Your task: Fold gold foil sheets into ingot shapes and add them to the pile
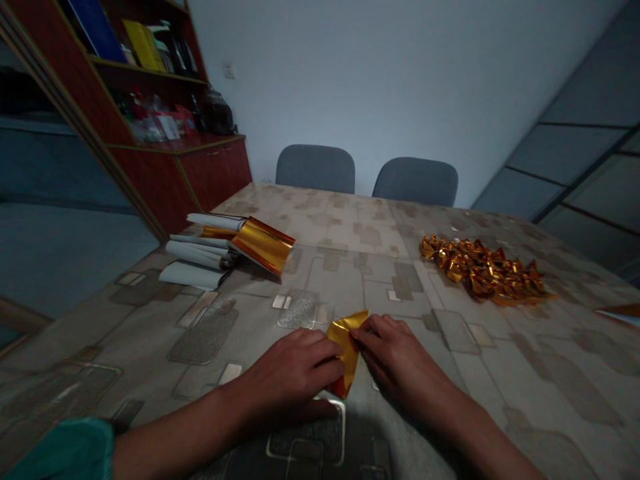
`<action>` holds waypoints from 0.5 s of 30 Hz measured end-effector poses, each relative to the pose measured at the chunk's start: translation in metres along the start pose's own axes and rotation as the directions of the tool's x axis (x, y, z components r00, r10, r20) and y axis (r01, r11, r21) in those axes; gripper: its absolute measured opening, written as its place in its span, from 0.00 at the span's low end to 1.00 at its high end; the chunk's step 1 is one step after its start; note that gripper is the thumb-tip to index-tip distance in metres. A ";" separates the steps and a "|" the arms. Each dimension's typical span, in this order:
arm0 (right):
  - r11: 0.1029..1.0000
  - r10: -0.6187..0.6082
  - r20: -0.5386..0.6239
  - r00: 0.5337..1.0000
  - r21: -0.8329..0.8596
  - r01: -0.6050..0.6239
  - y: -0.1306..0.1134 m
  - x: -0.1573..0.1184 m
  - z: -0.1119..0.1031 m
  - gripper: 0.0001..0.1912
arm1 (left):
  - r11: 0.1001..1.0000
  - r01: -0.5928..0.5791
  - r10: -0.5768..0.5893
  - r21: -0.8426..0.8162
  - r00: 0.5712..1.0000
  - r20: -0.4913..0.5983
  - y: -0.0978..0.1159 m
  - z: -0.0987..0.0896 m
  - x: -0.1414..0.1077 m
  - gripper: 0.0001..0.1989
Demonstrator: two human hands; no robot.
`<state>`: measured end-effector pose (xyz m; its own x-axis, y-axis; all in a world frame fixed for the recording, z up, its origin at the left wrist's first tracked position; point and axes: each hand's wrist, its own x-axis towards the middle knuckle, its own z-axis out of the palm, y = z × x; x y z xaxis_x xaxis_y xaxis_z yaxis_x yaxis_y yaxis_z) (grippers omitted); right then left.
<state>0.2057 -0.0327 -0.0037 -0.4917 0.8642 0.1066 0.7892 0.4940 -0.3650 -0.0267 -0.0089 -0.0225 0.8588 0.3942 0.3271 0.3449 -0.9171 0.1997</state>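
A partly folded piece of gold foil paper (349, 347) is held low over the near middle of the table. My left hand (300, 363) grips its left side, fingers bent around the edge. On the right side, my right hand (393, 350) pinches the foil between thumb and fingers. A stack of foil sheets with pale backs (200, 257) lies at the left, its top gold sheet (265, 245) facing up. To the right sits a cluster of shiny folded gold pieces (487, 270).
The patterned tablecloth (345, 273) covers the table. Two grey chairs (315, 168) (417, 180) stand at its far side. Another foil sheet (623, 313) lies at the right edge. A red-brown cabinet (215, 173) with items on it stands at the back left.
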 end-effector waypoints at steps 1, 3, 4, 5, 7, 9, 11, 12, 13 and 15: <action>1.000 0.003 -0.003 1.000 -0.005 -0.003 0.001 0.000 0.001 0.09 | 1.000 -0.003 0.003 0.024 1.000 -0.009 0.001 0.001 0.000 0.12; 1.000 0.002 -0.008 1.000 -0.001 -0.002 0.002 0.000 0.003 0.09 | 0.997 -0.011 0.013 0.076 0.999 -0.029 0.002 0.001 0.000 0.11; 1.000 0.000 -0.009 1.000 0.001 0.000 0.002 0.000 0.003 0.08 | 0.996 -0.017 0.021 0.092 0.999 -0.043 0.002 0.001 0.000 0.12; 1.000 -0.005 -0.011 1.000 0.005 0.005 0.002 0.000 0.002 0.08 | 0.995 -0.018 0.023 0.096 0.998 -0.059 0.001 0.001 0.000 0.13; 0.999 -0.027 -0.011 1.000 0.022 0.027 0.000 -0.001 -0.001 0.08 | 0.999 0.000 0.005 0.053 0.995 -0.100 0.000 0.000 -0.002 0.14; 0.996 -0.067 0.002 0.998 0.057 0.067 -0.004 -0.002 -0.007 0.07 | 0.998 0.023 -0.030 -0.059 0.991 -0.129 -0.002 -0.002 -0.003 0.13; 0.989 -0.112 0.045 0.993 0.101 0.107 -0.009 -0.002 -0.012 0.05 | 0.981 0.046 -0.069 -0.187 0.990 -0.120 -0.005 -0.005 -0.004 0.12; 0.985 -0.126 0.070 0.990 0.124 0.116 -0.011 -0.002 -0.014 0.04 | 0.968 0.069 -0.097 -0.243 0.990 -0.104 -0.006 -0.006 -0.004 0.12; 0.983 -0.131 0.089 0.987 0.143 0.117 -0.013 -0.002 -0.015 0.03 | 0.950 0.107 -0.137 -0.293 0.987 -0.084 -0.006 -0.008 -0.004 0.12; 0.980 -0.124 0.109 0.986 0.171 0.104 -0.017 -0.003 -0.015 0.08 | 0.907 0.207 -0.242 -0.366 0.969 -0.051 -0.006 -0.009 -0.004 0.11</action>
<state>0.1995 -0.0420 0.0155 -0.6232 0.7805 0.0493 0.6587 0.5578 -0.5049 -0.0352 -0.0042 -0.0165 0.7295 0.6066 0.3159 0.3522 -0.7292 0.5867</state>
